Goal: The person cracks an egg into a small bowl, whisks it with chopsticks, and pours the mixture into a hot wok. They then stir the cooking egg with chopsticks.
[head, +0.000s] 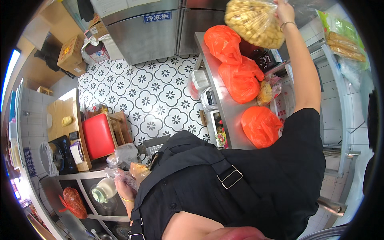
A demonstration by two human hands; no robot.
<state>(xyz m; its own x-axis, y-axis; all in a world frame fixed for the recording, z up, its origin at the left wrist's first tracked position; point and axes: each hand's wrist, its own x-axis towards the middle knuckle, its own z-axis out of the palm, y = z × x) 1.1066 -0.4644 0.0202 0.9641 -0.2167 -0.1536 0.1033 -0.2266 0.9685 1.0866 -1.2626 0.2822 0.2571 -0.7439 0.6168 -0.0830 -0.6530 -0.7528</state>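
Note:
Raised at the top right, my right hand (285, 13) grips the gathered neck of a clear plastic bag (255, 25) full of yellowish, chunky pieces of food. The bag hangs above the far part of the steel table. At my left side, my left hand (123, 182) closes on crumpled clear plastic (121, 174), seemingly a bag. Beside this hand is an orange-yellow item in clear wrapping (139, 170); whether it belongs to the same bag I cannot tell. A jug with a pale green lid (103, 190) stands next to the left hand.
Red plastic bags (223, 45) sit along the steel table (234, 132) on my right. A red-seated stool (99, 136) stands by the wooden counter (57, 105). Ahead is a steel freezer (144, 39). A metal rack (336, 111) rises at the right, with packaged food (345, 45) on it.

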